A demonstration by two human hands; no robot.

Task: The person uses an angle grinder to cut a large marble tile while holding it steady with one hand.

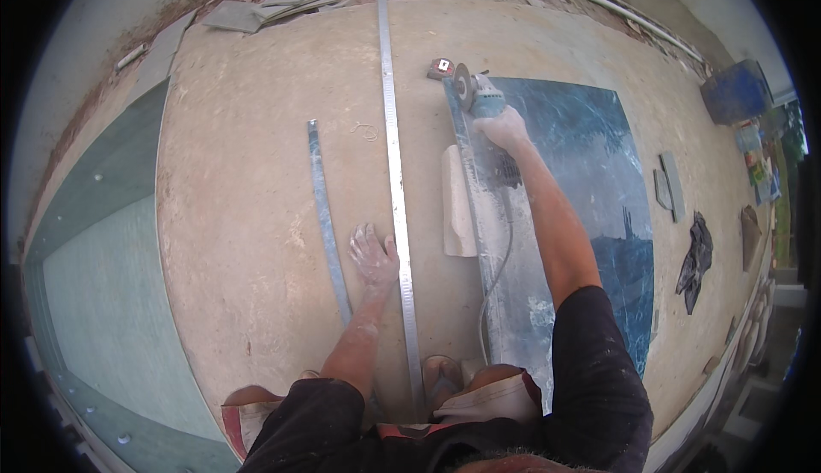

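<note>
My right hand (505, 128) is wrapped round an angle grinder (487, 99) at the far left corner of a large dark blue tile (590, 131). The grinder's disc (463, 88) stands at the tile's left edge; whether it touches or spins I cannot tell. Pale dust coats that edge, and a cord (505, 259) trails back over the tile. My left hand (374, 255) lies flat on the floor, fingers spread, between a long metal straightedge (395, 156) and a narrow blue tile strip (323, 195). A pale block (459, 203) lies along the tile's left edge.
A tape measure (440, 67) lies beyond the disc. Broken tile pieces (274, 9) are piled at the far left. A recessed greenish basin (103, 259) drops off at the left. Right of the tile are grey offcuts (670, 186), a black plastic bag (697, 259) and a blue container (737, 92).
</note>
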